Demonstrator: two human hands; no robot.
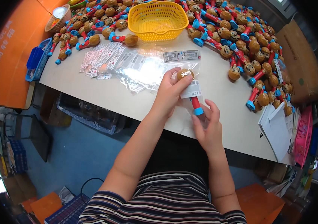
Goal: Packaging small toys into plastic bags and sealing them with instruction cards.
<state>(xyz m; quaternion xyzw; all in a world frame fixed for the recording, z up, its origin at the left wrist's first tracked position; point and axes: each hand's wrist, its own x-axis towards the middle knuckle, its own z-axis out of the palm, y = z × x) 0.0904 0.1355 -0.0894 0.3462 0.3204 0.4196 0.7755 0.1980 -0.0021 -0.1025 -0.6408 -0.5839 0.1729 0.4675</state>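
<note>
My left hand (169, 89) grips a small toy (196, 103) near its top, with the thumb across its round brown head. A red stem runs down from the head to a light blue foot. The toy is inside a clear plastic bag (192, 89) with a pale printed label. Around the bag's lower end, near the blue foot, my right hand (209, 130) has its thumb and fingers closed on the plastic. Just beyond the toy, clear plastic with a dark printed strip (181, 56) shows on the white table (222, 115).
Similar toys (241, 41) are heaped along the back and right. A yellow basket (158, 22) stands at the back middle. Clear bags (138, 71) and small labels (101, 59) lie left of my hands. A blue tray (39, 59), papers (276, 127) and a pink basket (303, 136) flank the table.
</note>
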